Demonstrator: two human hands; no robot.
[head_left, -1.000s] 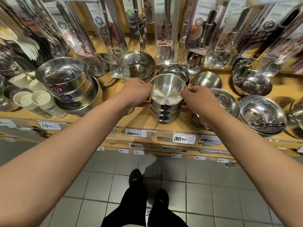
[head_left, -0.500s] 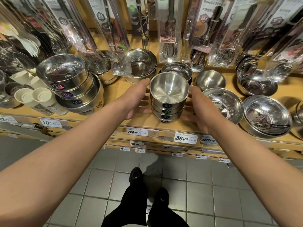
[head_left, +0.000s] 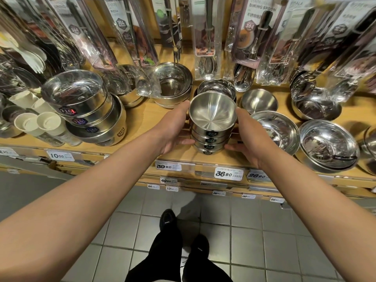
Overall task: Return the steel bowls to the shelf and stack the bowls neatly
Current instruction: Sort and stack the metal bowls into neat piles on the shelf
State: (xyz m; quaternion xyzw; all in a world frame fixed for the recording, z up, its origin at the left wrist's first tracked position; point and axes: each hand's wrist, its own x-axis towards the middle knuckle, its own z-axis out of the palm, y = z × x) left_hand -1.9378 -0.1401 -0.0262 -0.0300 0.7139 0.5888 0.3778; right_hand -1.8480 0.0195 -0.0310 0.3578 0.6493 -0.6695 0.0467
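the bowl stack point(head_left: 211, 129) stands upright near the shelf point(head_left: 154, 117) front edge, between both flat, relaxed hands: left hand point(head_left: 173, 129) and right hand point(head_left: 247, 137) flank it equally close

1. Bright, warm, even indoor light falls from above.
2. Glare streaks the clear plastic packets of hanging cutlery point(head_left: 205, 37) and the polished nested round steel bowls point(head_left: 212, 117).
3. Soft shadows lie on the pale wooden shelf board point(head_left: 146, 117) and the grey tiled floor point(head_left: 254, 231).
4. Wide-angle distortion bends the shelf edge and stretches both forearms towards the corners.
5. The edges look slightly soft; the centre is sharp.
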